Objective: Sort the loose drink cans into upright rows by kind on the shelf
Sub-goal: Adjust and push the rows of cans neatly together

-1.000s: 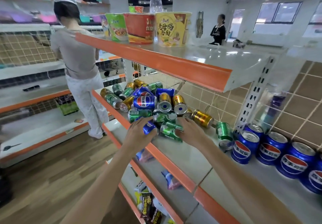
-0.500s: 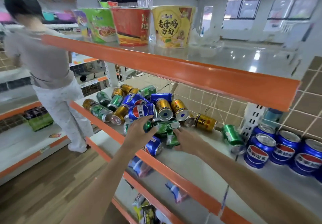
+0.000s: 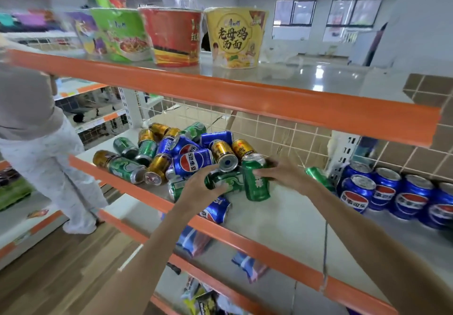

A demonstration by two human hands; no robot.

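One kind done so far: blue Pepsi cans stand upright at shelf right, mixed pile still loose; right hand fingers wrap an upright green can, left hand grips a lying green can.

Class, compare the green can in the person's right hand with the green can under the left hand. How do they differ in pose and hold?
The green can in the right hand stands nearly upright on the shelf, top rim up; the green can under the left hand lies on its side. The right hand grips the first from its side; the left hand curls over the second from above. Both are green.
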